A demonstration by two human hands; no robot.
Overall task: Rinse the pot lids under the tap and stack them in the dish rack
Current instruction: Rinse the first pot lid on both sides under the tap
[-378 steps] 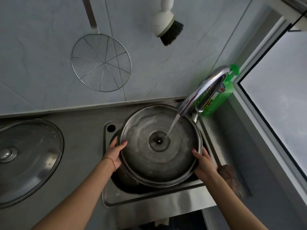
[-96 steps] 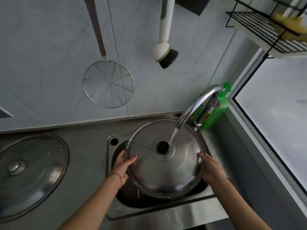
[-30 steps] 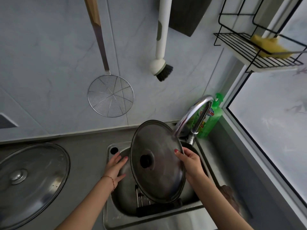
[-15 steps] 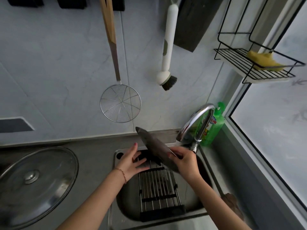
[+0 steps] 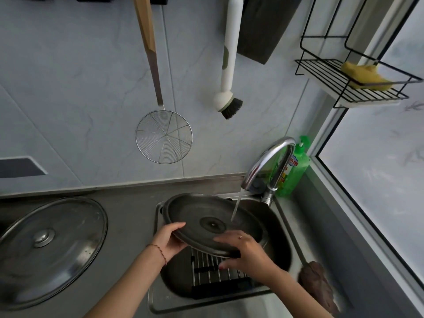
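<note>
Holding a pot lid [image 5: 206, 216] underside-up over the sink [image 5: 283, 239], centre frame, tap [image 5: 267, 161] stream hitting near its middle. Left hand [image 5: 168, 241] clamps the left rim; right hand [image 5: 246, 251] clamps the near rim. Dish rack [image 5: 218, 275] sits below in the sink. Second lid [image 5: 49, 246] lies on the surface, lower left.

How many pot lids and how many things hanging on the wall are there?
Pot lids: 2, one held under the tap, one on the counter.
Hanging on the wall: 2, skimmer, dish brush.
Total: 4
</note>
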